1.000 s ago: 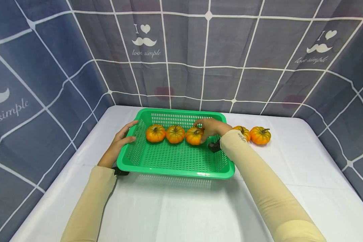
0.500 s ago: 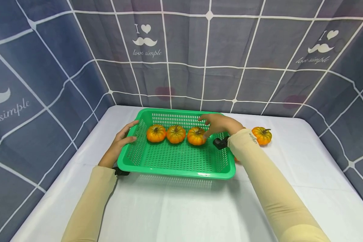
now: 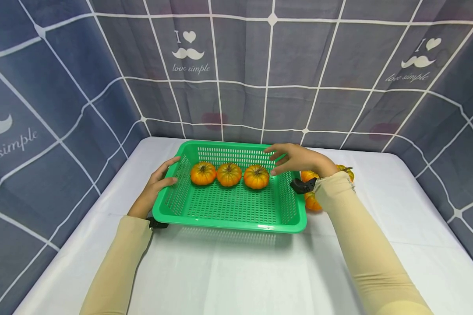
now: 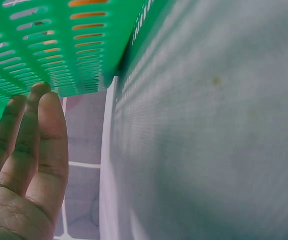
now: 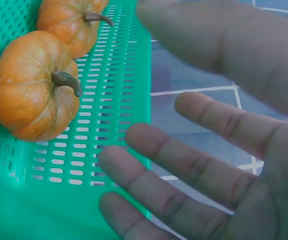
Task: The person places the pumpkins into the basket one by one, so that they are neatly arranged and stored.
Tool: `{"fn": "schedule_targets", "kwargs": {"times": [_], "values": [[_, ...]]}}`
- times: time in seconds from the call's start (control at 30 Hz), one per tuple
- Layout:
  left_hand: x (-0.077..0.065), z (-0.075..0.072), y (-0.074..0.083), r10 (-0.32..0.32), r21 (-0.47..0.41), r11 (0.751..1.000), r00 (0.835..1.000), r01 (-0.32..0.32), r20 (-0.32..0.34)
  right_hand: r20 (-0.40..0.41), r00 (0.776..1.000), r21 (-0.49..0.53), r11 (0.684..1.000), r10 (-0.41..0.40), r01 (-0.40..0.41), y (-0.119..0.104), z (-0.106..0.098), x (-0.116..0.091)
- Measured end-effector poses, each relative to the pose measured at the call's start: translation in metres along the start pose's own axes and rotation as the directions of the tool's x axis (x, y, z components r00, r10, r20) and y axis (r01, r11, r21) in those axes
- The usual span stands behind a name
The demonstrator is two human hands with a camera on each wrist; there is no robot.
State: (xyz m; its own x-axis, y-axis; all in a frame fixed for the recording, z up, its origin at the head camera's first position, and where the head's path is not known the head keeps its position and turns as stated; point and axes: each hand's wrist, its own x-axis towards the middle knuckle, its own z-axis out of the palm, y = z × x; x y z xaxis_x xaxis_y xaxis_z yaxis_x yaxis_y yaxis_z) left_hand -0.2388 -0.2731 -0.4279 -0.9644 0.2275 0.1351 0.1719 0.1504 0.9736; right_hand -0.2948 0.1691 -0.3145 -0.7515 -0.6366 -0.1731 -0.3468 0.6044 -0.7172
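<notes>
Moved since the earlier head picture: right hand [image 3: 299, 158], drawn back to the right, away from the right-end pumpkin [image 3: 256, 177]. Staying in the same place: left hand [image 3: 153, 186] and green basket [image 3: 228, 224].

Behind and at both sides, grey-blue curtain [image 3: 240, 105] with white lines and some printed words. Below, table [image 3: 220, 271] under a white cover. On the table, the green basket, rectangular, with many slots in walls and floor. Reaching in from the lower edge, two beige sleeves, left sleeve [image 3: 118, 262] and right sleeve [image 3: 362, 236].

Left hand at the left rim of the basket, fingers almost straight along the outside, thumb laid over the rim; not curled around it. Right hand with fingers spread and thumb well apart, holding nothing, above the right side of the basket.

Inside the basket, one row of orange pumpkins: left-end pumpkin [image 3: 203, 173], middle pumpkin [image 3: 229, 175] and the right-end pumpkin, just beside the right thumb. On the table, to the right of the basket, more pumpkins [image 3: 313, 202], partly hidden behind the right arm.

Smaller, at the right wrist, black device [image 3: 303, 186]. Smallest, brown curved stem [image 5: 66, 81] on a pumpkin.
</notes>
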Motion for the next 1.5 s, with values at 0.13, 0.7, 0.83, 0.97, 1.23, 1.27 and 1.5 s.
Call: {"fn": "schedule_targets", "kwargs": {"times": [0.13, 0.7, 0.83, 0.97, 1.23, 1.27, 1.5], "values": [[-0.001, 0.0, 0.0, -0.004, 0.003, 1.0, 1.0, 0.004, 0.003, -0.006, 0.999, 0.123, 0.992, -0.037, 0.037, 0.009, -0.002, -0.009], [-0.003, 0.001, 0.001, -0.013, -0.039, 0.999, 1.0, 0.013, 0.003, -0.236, 0.969, 0.451, 0.874, -0.077, 0.179, 0.04, -0.001, -0.038], [-0.004, 0.002, 0.003, -0.021, -0.049, 0.999, 1.0, 0.021, 0.005, -0.323, 0.944, 0.479, 0.848, -0.069, 0.226, 0.044, 0.004, -0.046], [-0.004, 0.001, 0.004, -0.031, -0.06, 0.998, 0.999, 0.031, 0.009, -0.408, 0.909, 0.519, 0.797, -0.086, 0.308, 0.048, 0.009, -0.05], [0.0, 0.001, 0.001, 0.002, 0.03, 1.0, 1.0, -0.002, -0.006, -0.578, 0.807, 0.472, 0.757, -0.123, 0.453, 0.057, 0.017, -0.059], [0.0, 0.001, 0.001, 0.008, 0.041, 0.999, 1.0, -0.008, -0.009, -0.592, 0.797, 0.47, 0.754, -0.117, 0.46, 0.058, 0.018, -0.061], [0.0, -0.001, 0.001, 0.009, 0.07, 0.998, 1.0, -0.008, -0.022, -0.692, 0.719, 0.418, 0.773, -0.07, 0.478, 0.067, 0.024, -0.076]]}}
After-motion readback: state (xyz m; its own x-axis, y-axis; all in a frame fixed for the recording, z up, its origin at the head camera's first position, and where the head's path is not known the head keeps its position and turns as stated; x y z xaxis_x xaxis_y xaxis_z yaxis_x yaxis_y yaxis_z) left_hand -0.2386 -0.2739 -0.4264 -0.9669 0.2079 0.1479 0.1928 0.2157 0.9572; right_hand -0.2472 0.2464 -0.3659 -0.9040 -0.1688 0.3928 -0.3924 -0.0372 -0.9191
